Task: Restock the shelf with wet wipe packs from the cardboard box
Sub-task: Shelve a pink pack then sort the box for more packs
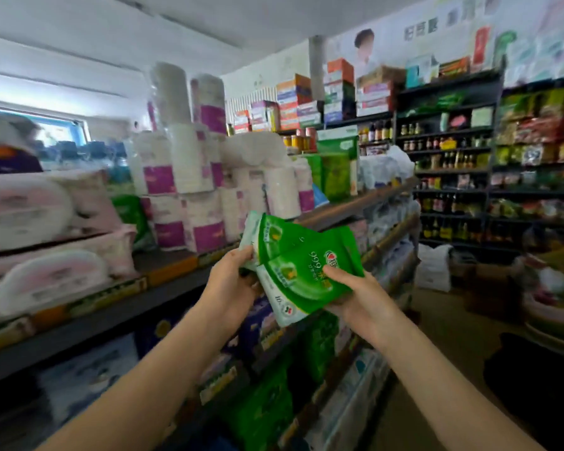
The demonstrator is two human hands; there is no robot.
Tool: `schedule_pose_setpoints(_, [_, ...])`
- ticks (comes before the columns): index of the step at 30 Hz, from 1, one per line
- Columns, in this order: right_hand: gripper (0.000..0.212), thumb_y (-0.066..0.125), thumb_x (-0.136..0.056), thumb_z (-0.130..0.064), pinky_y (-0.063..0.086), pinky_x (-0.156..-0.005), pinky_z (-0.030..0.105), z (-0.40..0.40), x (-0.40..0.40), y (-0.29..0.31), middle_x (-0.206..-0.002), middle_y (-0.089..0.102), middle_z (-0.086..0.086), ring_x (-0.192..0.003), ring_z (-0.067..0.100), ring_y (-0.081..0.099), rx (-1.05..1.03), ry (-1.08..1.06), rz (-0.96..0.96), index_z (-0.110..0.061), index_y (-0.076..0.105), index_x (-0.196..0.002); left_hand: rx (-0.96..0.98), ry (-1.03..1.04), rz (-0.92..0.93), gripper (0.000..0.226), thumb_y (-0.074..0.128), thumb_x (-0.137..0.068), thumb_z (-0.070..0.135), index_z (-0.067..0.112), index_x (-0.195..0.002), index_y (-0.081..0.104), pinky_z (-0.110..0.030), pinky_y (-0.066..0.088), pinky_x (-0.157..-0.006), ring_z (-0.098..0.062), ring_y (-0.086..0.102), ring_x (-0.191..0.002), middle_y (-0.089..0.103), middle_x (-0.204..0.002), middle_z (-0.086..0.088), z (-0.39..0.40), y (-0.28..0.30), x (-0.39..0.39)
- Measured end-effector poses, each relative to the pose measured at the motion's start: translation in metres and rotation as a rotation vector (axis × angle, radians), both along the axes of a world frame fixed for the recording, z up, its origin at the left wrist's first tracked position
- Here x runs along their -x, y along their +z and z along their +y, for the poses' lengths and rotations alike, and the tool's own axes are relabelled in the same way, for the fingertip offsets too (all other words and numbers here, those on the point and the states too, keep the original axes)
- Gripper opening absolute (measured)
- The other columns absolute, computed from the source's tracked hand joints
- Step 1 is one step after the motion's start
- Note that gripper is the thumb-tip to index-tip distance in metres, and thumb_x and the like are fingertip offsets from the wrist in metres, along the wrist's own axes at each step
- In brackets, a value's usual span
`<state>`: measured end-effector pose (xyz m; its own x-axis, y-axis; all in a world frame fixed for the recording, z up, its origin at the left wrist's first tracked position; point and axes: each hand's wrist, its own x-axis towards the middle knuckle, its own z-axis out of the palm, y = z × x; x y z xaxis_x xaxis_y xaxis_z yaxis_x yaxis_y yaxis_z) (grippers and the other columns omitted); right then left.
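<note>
I hold a small stack of green wet wipe packs point(302, 265) in front of the shelf point(163, 288), about chest high. My left hand point(230, 281) grips the stack's left edge, fingers curled round the packs behind. My right hand point(355, 296) holds the front pack from below, thumb pressed on its green face. The packs overlap and fan out, so their number is unclear. The cardboard box is not in view.
Wrapped toilet-paper rolls point(189, 177) and pink tissue packs point(46, 271) fill the shelf's top level. Green packs point(261, 408) sit on lower levels. Dark shelving with bottles point(450, 177) stands across the aisle. A white bag point(433, 266) and goods lie on the floor at right.
</note>
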<state>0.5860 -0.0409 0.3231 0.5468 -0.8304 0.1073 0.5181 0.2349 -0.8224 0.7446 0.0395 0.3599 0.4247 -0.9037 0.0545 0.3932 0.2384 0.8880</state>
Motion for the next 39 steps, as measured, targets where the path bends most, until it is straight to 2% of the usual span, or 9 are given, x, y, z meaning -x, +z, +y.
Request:
schedule_pose_setpoints(6, [0.044,0.067,-0.067,-0.011,0.054,-0.088,0.042,-0.005,-0.046,0.073,-0.108,0.071,0.006,-0.099,0.024,0.067,0.323,0.103,0.004,-0.012,0.062,-0.111,-0.102,-0.115,-0.403,0.043,0.063,-0.071,0.040,0.014,-0.104,0.067,-0.044,0.047,-0.095,-0.027,0.064,-0.100,0.071,-0.106,-0.010,0.046,0.058,-0.069])
schedule_pose_setpoints(11, [0.047,0.069,-0.061,-0.013,0.059,-0.072,0.027,-0.014,-0.073,0.130,-0.098,0.071,0.003,-0.087,0.017,0.069,0.566,0.111,0.105,-0.009,0.059,-0.107,-0.246,-0.055,-0.774,0.031,0.068,-0.074,0.021,0.009,-0.102,0.066,-0.032,0.054,-0.080,-0.019,0.067,-0.079,0.072,-0.097,-0.010,0.058,0.092,-0.091])
schedule_pose_setpoints(14, [0.044,0.071,-0.057,-0.013,0.058,-0.060,0.023,-0.036,-0.072,0.163,-0.083,0.075,-0.003,-0.075,0.010,0.072,0.546,0.110,-0.082,-0.011,0.060,-0.100,-0.163,0.072,-0.740,0.025,0.065,-0.080,0.015,0.008,-0.104,0.066,-0.027,0.057,-0.072,-0.016,0.070,-0.076,0.073,-0.096,-0.009,0.059,0.108,-0.110])
schedule_pose_setpoints(18, [0.069,0.081,-0.049,-0.021,0.058,-0.067,0.026,-0.062,-0.076,0.199,-0.098,0.074,0.000,-0.087,0.014,0.071,0.597,0.288,-0.278,-0.011,0.058,-0.114,-0.100,0.187,-0.692,0.034,0.069,-0.073,0.019,0.008,-0.105,0.063,-0.024,0.057,-0.062,-0.016,0.071,-0.072,0.074,-0.089,-0.006,0.060,0.123,-0.127])
schedule_pose_setpoints(23, [0.059,0.078,-0.046,-0.013,0.058,-0.067,0.025,-0.044,-0.131,0.208,-0.093,0.074,0.001,-0.086,0.015,0.071,0.900,0.445,-0.046,-0.014,0.061,-0.103,-0.014,0.263,-0.645,0.016,0.055,-0.089,0.016,0.011,-0.103,0.062,-0.021,0.056,-0.055,-0.011,0.071,-0.066,0.075,-0.082,-0.002,0.046,0.123,-0.116])
schedule_pose_setpoints(28, [0.053,0.078,-0.053,-0.026,0.056,-0.084,0.038,-0.041,-0.173,0.205,-0.109,0.068,0.009,-0.101,0.022,0.065,1.141,0.306,0.031,-0.015,0.062,-0.103,0.020,0.170,-0.549,0.054,0.043,-0.083,0.057,0.017,-0.115,0.060,-0.039,0.056,-0.081,-0.020,0.070,-0.093,0.072,-0.101,-0.004,0.049,0.130,-0.114])
schedule_pose_setpoints(33, [0.072,0.076,-0.050,-0.043,0.049,-0.094,0.035,-0.043,-0.188,0.223,-0.127,0.049,0.001,-0.110,0.013,0.053,1.376,0.126,0.172,-0.022,0.052,-0.114,-0.009,0.524,-0.885,0.047,0.071,-0.075,0.014,0.012,-0.118,0.050,-0.022,0.059,-0.068,-0.011,0.068,-0.080,0.066,-0.099,0.001,0.044,0.139,-0.111])
schedule_pose_setpoints(36, [0.086,0.084,-0.059,-0.027,0.045,-0.097,0.029,-0.044,-0.189,0.238,-0.128,0.052,-0.003,-0.114,0.012,0.052,1.598,0.183,0.359,-0.029,0.038,-0.132,-0.044,0.676,-1.121,0.052,0.075,-0.073,0.013,0.016,-0.116,0.046,-0.023,0.059,-0.071,-0.008,0.064,-0.089,0.061,-0.102,0.004,0.040,0.142,-0.119])
schedule_pose_setpoints(39, [0.064,0.085,-0.060,-0.024,0.056,-0.079,0.030,-0.039,-0.199,0.238,-0.105,0.064,-0.005,-0.093,0.012,0.063,1.796,0.178,0.529,-0.023,0.054,-0.116,-0.248,0.798,-1.384,0.066,0.077,-0.071,0.028,0.014,-0.125,0.042,-0.033,0.053,-0.089,-0.016,0.059,-0.104,0.059,-0.114,0.000,0.032,0.133,-0.124])
